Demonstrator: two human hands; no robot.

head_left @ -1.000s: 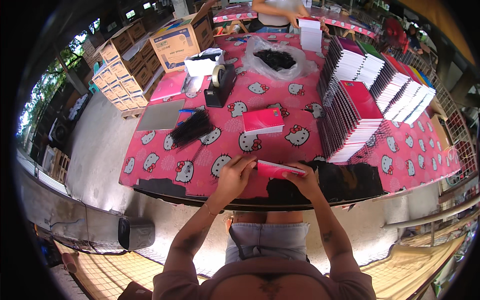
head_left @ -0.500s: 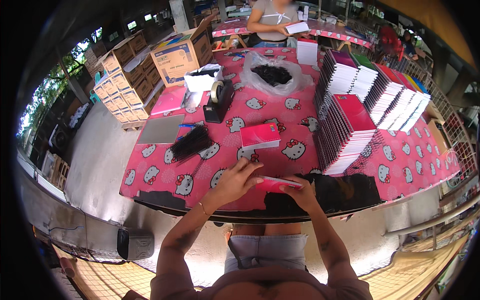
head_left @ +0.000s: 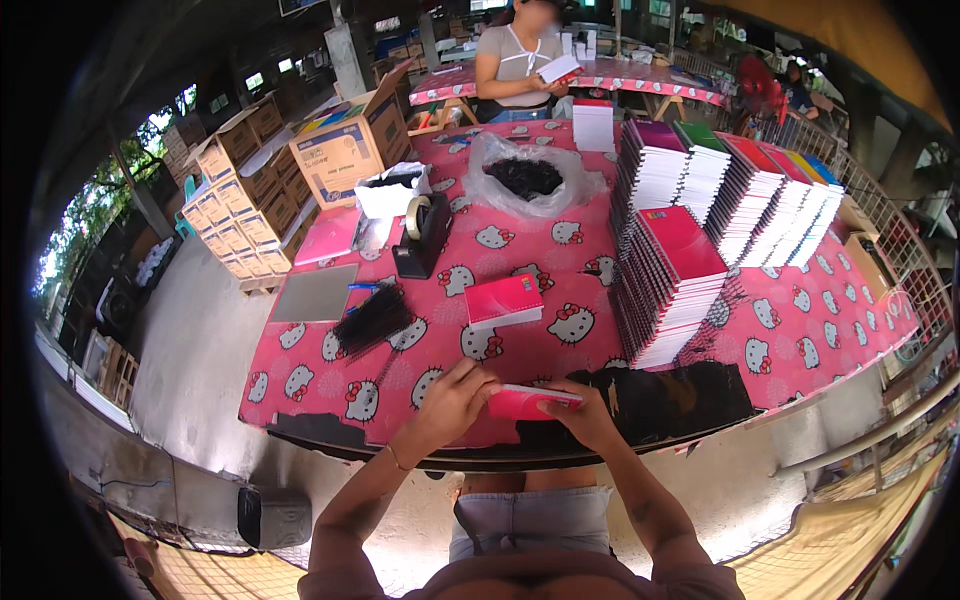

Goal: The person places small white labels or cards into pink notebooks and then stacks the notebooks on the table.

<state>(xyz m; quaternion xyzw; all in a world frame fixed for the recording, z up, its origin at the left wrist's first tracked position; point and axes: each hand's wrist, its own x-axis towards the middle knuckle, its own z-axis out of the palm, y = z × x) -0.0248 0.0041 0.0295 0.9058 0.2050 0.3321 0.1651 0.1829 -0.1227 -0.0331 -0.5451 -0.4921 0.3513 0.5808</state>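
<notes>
Just above the table's near edge I hold a small notebook (head_left: 522,404) with a pink-red cover, its white page edge facing up. My right hand (head_left: 584,416) is closed around its right end, thumb on the cover. At its left end, the fingers of my left hand (head_left: 455,402) are pinched together; whether a thin wire is between them is too small to tell. Just beyond lies a stack of pink notebooks (head_left: 503,298). To its left is a bundle of black binding coils (head_left: 372,320).
Tall piles of spiral notebooks (head_left: 672,280) stand on the right. A plastic bag of black pieces (head_left: 525,180), a tape dispenser (head_left: 424,238), a grey sheet (head_left: 314,294) and a carton (head_left: 345,155) are farther back. Across the table a person (head_left: 520,70) holds a notebook.
My left fingers, spread apart before, have closed in at the notebook's left end. The whole view has shifted, so the table sits lower. The person opposite has tilted their notebook.
</notes>
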